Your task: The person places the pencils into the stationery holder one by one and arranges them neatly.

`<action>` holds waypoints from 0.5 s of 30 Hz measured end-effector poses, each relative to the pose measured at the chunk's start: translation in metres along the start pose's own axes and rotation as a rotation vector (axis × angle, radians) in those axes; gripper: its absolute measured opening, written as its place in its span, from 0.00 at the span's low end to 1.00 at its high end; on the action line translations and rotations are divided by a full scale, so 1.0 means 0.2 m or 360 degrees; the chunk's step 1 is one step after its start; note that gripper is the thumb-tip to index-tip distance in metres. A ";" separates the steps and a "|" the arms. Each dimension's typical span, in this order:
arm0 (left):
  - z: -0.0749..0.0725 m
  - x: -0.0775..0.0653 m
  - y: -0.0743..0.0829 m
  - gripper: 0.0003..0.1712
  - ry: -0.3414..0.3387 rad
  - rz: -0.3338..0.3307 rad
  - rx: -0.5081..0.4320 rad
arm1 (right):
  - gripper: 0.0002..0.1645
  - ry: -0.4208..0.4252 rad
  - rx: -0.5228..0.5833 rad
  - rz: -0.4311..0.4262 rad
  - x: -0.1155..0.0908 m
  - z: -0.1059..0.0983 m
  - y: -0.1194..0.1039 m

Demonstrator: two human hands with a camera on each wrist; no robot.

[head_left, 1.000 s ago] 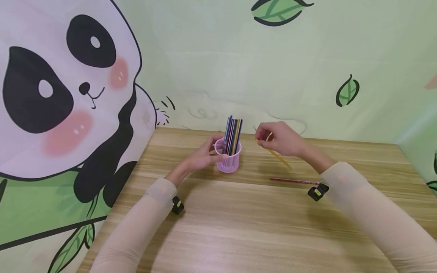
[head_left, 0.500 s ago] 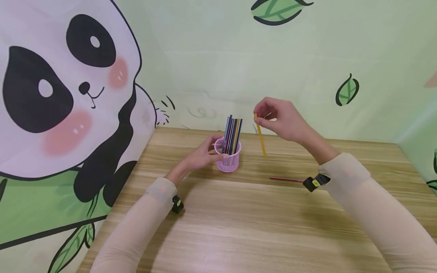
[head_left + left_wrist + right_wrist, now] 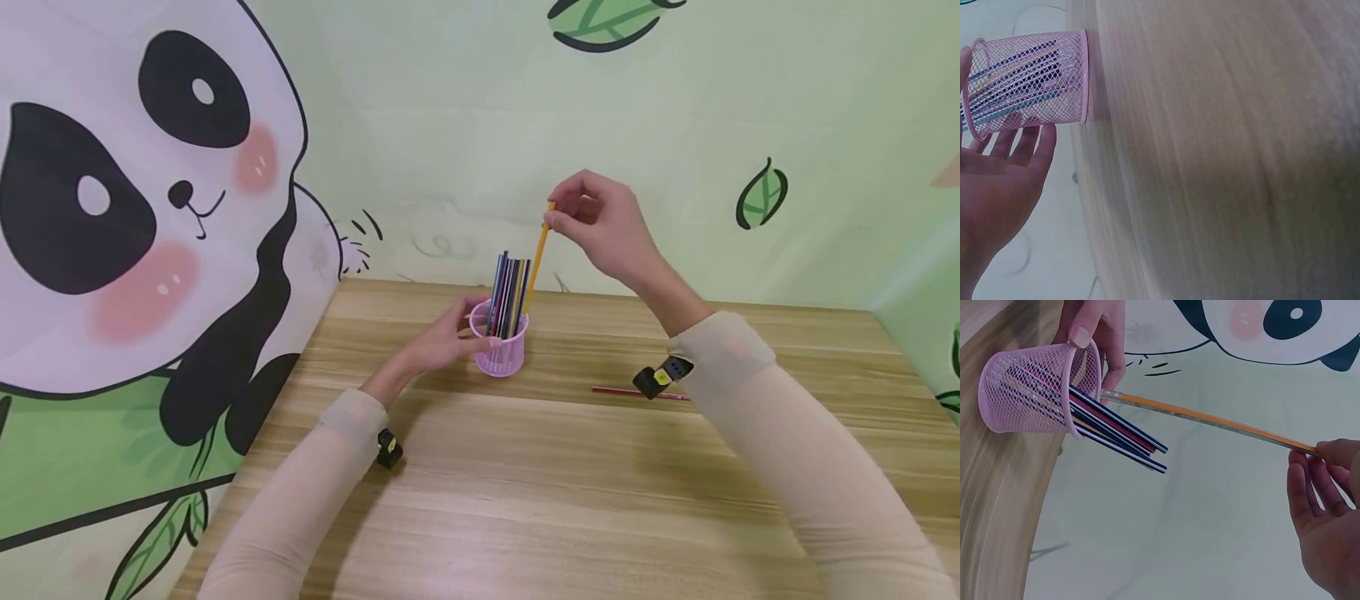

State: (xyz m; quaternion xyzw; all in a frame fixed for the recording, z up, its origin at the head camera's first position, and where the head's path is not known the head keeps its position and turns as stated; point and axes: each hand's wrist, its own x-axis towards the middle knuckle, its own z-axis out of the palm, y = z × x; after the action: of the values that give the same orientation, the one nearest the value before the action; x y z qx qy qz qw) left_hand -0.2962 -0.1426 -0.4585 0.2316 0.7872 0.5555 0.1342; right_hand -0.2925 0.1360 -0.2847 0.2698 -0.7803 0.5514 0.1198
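A pink mesh pencil cup stands upright on the table, filled with several dark striped pencils. My left hand grips it near the rim, thumb on the near side and fingers behind; the left wrist view shows those fingers along the mesh wall. Above and to the right, my right hand pinches a yellow pencil by its upper end between thumb and fingertips. The pencil slants down to the left, its lower end, with a pale band, right at the cup's rim.
A dark red pencil lies on the wooden table, partly hidden by the camera on my right wrist. Behind the table is a pale green wall with a panda and leaves printed on it.
My right hand has raised the yellow pencil off the table, swung it more upright and carried it left to the cup. The left hand and cup have stayed in place.
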 end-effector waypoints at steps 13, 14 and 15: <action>-0.01 -0.01 -0.02 0.45 -0.0003 0.0003 0.0015 | 0.07 -0.0138 -0.0117 0.0168 0.00 0.21 0.16; -0.01 -0.01 -0.01 0.45 -0.0005 0.0007 0.0015 | 0.07 -0.0147 -0.0131 0.0179 -0.01 0.21 0.17; -0.01 -0.01 -0.01 0.45 -0.0005 0.0011 0.0014 | 0.07 -0.0157 -0.0144 0.0186 -0.02 0.22 0.18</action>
State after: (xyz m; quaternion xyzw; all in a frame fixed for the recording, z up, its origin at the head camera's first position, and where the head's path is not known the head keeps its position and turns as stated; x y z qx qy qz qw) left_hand -0.2964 -0.1456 -0.4603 0.2357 0.7887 0.5522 0.1325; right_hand -0.3053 0.1053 -0.3312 0.2450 -0.8238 0.5076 0.0611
